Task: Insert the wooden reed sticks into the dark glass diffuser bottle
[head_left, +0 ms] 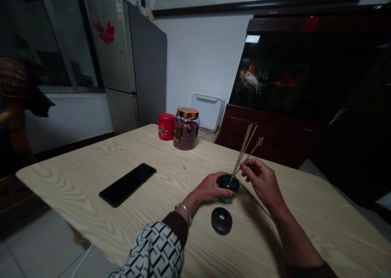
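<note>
My left hand [210, 189] wraps around a small dark glass bottle [228, 184] that stands on a light wood-grain table [91, 192]. Several thin wooden sticks [245, 148] rise from the bottle's mouth and fan up and to the right. My right hand [259, 182] pinches sticks between its fingertips, close to the bottle. Another long stick [255, 202] slants down past that hand, close above the tabletop. A dark round ring-shaped lid or base [221, 221] with a central hole lies on the table just below the bottle.
A black smartphone [127, 184] lies face down or dark on the table's left. At the far edge stand a glass jar of dried petals [185, 129] with a copper lid and a red canister [166, 126]. Beyond the table are a refrigerator [126, 62] and a fish tank [305, 74].
</note>
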`<action>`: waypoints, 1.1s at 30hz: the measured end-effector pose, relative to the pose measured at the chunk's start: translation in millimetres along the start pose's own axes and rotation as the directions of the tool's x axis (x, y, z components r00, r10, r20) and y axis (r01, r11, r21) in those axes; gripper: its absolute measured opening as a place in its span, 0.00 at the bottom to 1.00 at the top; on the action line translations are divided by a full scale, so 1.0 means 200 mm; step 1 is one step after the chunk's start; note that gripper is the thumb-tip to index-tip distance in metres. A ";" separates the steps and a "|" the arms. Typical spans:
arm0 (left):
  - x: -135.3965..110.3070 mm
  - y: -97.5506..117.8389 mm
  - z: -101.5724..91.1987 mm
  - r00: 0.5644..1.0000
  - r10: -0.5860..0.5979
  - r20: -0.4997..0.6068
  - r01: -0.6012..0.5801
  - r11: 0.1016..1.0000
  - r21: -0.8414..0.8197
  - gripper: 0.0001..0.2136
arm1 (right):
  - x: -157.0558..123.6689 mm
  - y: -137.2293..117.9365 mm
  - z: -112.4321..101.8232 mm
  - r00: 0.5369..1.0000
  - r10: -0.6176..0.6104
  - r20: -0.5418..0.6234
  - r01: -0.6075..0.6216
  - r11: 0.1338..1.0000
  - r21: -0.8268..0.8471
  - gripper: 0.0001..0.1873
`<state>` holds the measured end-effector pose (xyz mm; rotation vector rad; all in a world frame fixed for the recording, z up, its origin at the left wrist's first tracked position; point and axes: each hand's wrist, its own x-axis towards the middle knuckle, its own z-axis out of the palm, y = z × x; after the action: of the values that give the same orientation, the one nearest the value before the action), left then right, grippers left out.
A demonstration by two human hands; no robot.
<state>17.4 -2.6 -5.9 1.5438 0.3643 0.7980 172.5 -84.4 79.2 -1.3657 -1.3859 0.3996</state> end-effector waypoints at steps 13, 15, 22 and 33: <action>0.00 0.00 0.00 1.000 0.002 -0.011 -0.002 1.000 0.020 0.29 | 0.03 0.13 -0.32 0.866 0.274 0.417 -0.004 0.840 -0.543 0.09; 0.00 0.00 0.00 1.000 0.004 -0.023 -0.003 0.999 0.037 0.29 | 0.02 0.24 -0.33 0.845 0.378 0.378 0.039 0.662 -0.748 0.04; 0.00 0.02 0.00 1.000 -0.006 -0.016 0.007 0.999 0.048 0.29 | -0.01 0.40 -0.28 0.810 0.502 0.302 0.031 0.478 -0.878 0.06; 0.00 0.03 0.01 1.000 -0.024 0.001 0.024 0.998 -0.058 0.30 | -0.01 0.38 -0.27 0.809 0.504 0.303 0.035 0.473 -0.880 0.06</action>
<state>17.0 -5.6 -1.0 1.4833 0.3561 0.7831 253.9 -88.5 33.7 -2.4741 -1.9938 0.2720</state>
